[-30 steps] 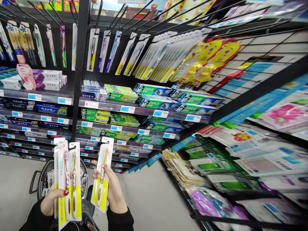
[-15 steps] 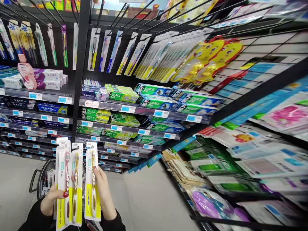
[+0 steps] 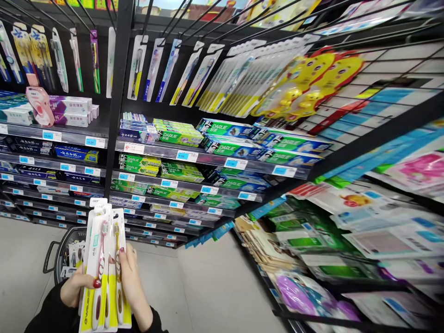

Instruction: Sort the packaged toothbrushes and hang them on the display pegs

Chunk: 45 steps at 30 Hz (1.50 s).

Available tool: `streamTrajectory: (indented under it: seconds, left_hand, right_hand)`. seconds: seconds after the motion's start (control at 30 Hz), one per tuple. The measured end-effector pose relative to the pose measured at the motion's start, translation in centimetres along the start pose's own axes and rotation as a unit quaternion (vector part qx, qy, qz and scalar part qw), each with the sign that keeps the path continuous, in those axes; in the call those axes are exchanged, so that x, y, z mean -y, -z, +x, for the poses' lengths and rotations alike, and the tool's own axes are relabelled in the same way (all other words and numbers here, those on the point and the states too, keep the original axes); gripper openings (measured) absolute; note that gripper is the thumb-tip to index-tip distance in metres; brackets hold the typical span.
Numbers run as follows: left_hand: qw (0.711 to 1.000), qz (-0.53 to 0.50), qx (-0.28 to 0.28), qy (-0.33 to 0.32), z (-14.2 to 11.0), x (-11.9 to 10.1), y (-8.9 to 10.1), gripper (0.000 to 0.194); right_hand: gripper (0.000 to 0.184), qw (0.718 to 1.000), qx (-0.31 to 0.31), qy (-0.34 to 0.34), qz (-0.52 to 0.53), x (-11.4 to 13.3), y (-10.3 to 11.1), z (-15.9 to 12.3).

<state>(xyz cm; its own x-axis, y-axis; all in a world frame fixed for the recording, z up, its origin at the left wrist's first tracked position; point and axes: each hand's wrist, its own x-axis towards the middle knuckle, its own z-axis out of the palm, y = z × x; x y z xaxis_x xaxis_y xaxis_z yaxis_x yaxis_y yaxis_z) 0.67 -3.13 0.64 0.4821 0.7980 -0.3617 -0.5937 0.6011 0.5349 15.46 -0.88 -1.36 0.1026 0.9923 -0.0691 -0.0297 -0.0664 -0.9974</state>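
Several packaged toothbrushes (image 3: pixel 99 273) are fanned together in front of me, on white and yellow cards under clear plastic. My left hand (image 3: pixel 78 284) grips them from the left, its thumb across the front pack with a pink toothbrush. On the right side of the bunch, my right hand (image 3: pixel 132 277) holds a pack with a gold toothbrush (image 3: pixel 118 268), thumb on its front. That pack overlaps the others. How many packs lie behind is hidden.
A dark basket (image 3: pixel 64 245) with packaged items stands on the floor behind my left hand. Ahead, shelves hold toothpaste boxes (image 3: pixel 180 134), with toothbrush packs (image 3: pixel 232 83) hanging on hooks above. A rack of packaged goods (image 3: pixel 326 268) runs along the right.
My right hand has moved left with its toothbrush pack, closing the gap to the packs in my left hand. The bunch now sits slightly further right.
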Motion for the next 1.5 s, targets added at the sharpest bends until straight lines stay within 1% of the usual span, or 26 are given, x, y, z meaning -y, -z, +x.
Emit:
streamTrajectory:
  seconds: [0.1, 0.13, 0.2, 0.27, 0.3, 0.37, 0.43, 0.53, 0.63, 0.7, 0.73, 0.77, 0.8, 0.83, 0.9, 0.93, 0.97, 1.0, 1.07, 1.13, 1.2, 1.27, 1.33, 1.4, 1.47, 1.5]
  left_hand:
    - [1.000, -0.004, -0.016, -0.008, 0.1, 0.2, 0.1, 0.076]
    - [1.000, -0.001, -0.019, -0.011, 0.1, 0.2, 0.0, 0.075]
    - [1.000, 0.017, -0.019, -0.016, 0.2, 0.3, -0.1, 0.070]
    - [0.999, 0.042, -0.015, -0.025, 0.3, 0.3, -0.3, 0.066]
    - [0.998, 0.054, -0.014, -0.034, 0.4, 0.3, -0.5, 0.064]
    - [0.996, 0.068, -0.017, -0.047, 0.4, 0.3, -0.8, 0.059]
    - [0.996, 0.065, -0.018, -0.052, 0.3, 0.4, -1.1, 0.056]
    - [0.997, 0.041, -0.006, -0.064, 0.2, 0.5, -1.4, 0.058]
    - [0.995, 0.037, -0.013, -0.091, 0.2, 0.3, -1.4, 0.057]
    - [0.993, 0.053, -0.024, -0.099, 0.3, 0.1, -1.3, 0.056]
    - [0.993, 0.064, -0.026, -0.101, 0.3, 0.0, -1.2, 0.056]
    - [0.992, 0.074, -0.028, -0.100, 0.3, -0.2, -1.1, 0.056]
    - [0.991, 0.083, -0.027, -0.099, 0.3, -0.3, -1.0, 0.056]
    - [0.991, 0.089, -0.023, -0.095, 0.2, -0.4, -0.9, 0.056]
    - [0.992, 0.095, -0.012, -0.086, 0.2, -0.5, -0.8, 0.055]
    - [0.992, 0.094, -0.006, -0.083, 0.1, -0.5, -0.7, 0.055]
    - [0.992, 0.092, -0.003, -0.082, 0.1, -0.6, -0.7, 0.054]
    - [0.993, 0.092, -0.001, -0.080, 0.0, -0.6, -0.7, 0.054]
    - [0.993, 0.093, -0.003, -0.072, 0.0, -0.7, -0.6, 0.054]
    - [0.993, 0.096, -0.003, -0.062, 0.0, -0.8, -0.5, 0.053]
    - [0.994, 0.095, 0.001, -0.057, 0.0, -0.9, -0.3, 0.050]
    - [0.994, 0.096, 0.004, -0.054, 0.0, -0.9, -0.2, 0.044]
    - [0.994, 0.100, 0.006, -0.052, 0.0, -0.9, -0.2, 0.036]
    - [0.993, 0.105, 0.007, -0.052, 0.0, -0.9, -0.2, 0.032]
    - [0.993, 0.104, 0.005, -0.053, -0.1, -1.0, -0.3, 0.037]
    - [0.993, 0.102, 0.001, -0.051, -0.1, -1.0, -0.3, 0.041]
  right_hand:
    - [0.023, 0.994, -0.065, 0.050, -0.076, 1.8, 0.2, -0.6]
    - [0.022, 0.991, -0.068, 0.071, -0.096, 2.5, 0.2, -0.8]
    - [0.018, 0.988, -0.027, 0.088, -0.121, 3.5, 0.0, -1.0]
    - [0.015, 0.988, 0.034, 0.069, -0.135, 4.1, -0.4, -1.1]
    - [0.017, 0.988, 0.052, 0.053, -0.138, 4.1, -0.6, -1.1]
    - [0.022, 0.987, 0.060, 0.028, -0.143, 4.0, -1.0, -1.1]
    - [0.020, 0.988, 0.051, 0.021, -0.142, 3.9, -1.1, -0.9]
    - [0.015, 0.991, 0.035, 0.020, -0.124, 4.1, -0.5, -0.7]
    - [0.017, 0.995, 0.047, 0.012, -0.082, 5.0, 0.6, -0.4]
    - [0.019, 0.998, 0.060, 0.005, -0.011, 5.3, 1.4, 0.0]
    - [0.019, 0.996, 0.076, -0.009, 0.054, 5.3, 1.8, 0.3]
    - [0.019, 0.985, 0.104, -0.035, 0.135, 5.1, 2.1, 0.6]
    - [0.021, 0.961, 0.140, -0.072, 0.228, 4.8, 2.5, 0.9]
    - [0.023, 0.922, 0.177, -0.111, 0.325, 4.3, 2.9, 1.1]
    - [0.024, 0.825, 0.229, -0.165, 0.489, 3.0, 3.5, 1.5]
    - [0.023, 0.782, 0.236, -0.174, 0.550, 2.3, 3.7, 1.6]
    - [0.021, 0.747, 0.231, -0.176, 0.599, 1.8, 3.8, 1.7]
    - [0.020, 0.719, 0.219, -0.174, 0.636, 1.4, 3.8, 1.8]
    - [0.020, 0.683, 0.186, -0.183, 0.682, 1.2, 3.7, 2.1]
    - [0.018, 0.665, 0.156, -0.196, 0.703, 1.7, 3.5, 2.6]
    - [0.015, 0.657, 0.140, -0.197, 0.714, 2.4, 3.4, 3.3]
    - [0.017, 0.656, 0.138, -0.184, 0.719, 3.2, 3.4, 4.1]
    - [0.019, 0.663, 0.142, -0.165, 0.717, 3.7, 3.4, 4.5]
    - [0.017, 0.673, 0.167, -0.154, 0.704, 3.9, 3.5, 4.6]
    - [0.013, 0.688, 0.228, -0.140, 0.674, 3.9, 3.5, 4.3]
    - [0.012, 0.703, 0.261, -0.131, 0.648, 3.9, 3.5, 4.0]
